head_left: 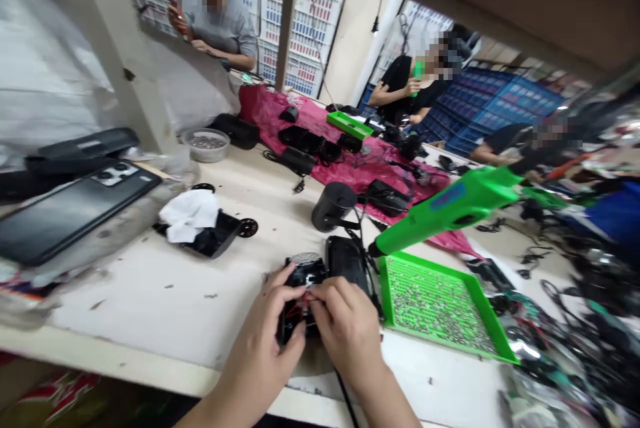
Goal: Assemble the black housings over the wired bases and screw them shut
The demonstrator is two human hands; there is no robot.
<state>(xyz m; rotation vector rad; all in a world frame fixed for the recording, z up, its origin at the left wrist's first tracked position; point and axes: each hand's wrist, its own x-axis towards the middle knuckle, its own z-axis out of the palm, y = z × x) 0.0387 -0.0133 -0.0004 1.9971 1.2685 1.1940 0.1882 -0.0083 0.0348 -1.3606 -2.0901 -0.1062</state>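
On the bench before me lies a black plastic housing (295,329) with its inside facing up and thin red wires (300,305) showing in it. My left hand (273,318) is wrapped round the housing's left side, thumb at its lower edge. With thumb and fingertips pinched together, my right hand (345,321) works at the red wires; the fingers hide the exact piece. Behind the right hand sits a black casing (345,261). A black cable (345,398) runs out below my right wrist.
A green tray (440,308) of small screws is at the right, with a green electric screwdriver (445,208) hanging above it. A black cylinder (334,207) stands behind. At left are a phone (75,208), a white cloth (190,213) and a tub of screws (207,145). Co-workers sit across.
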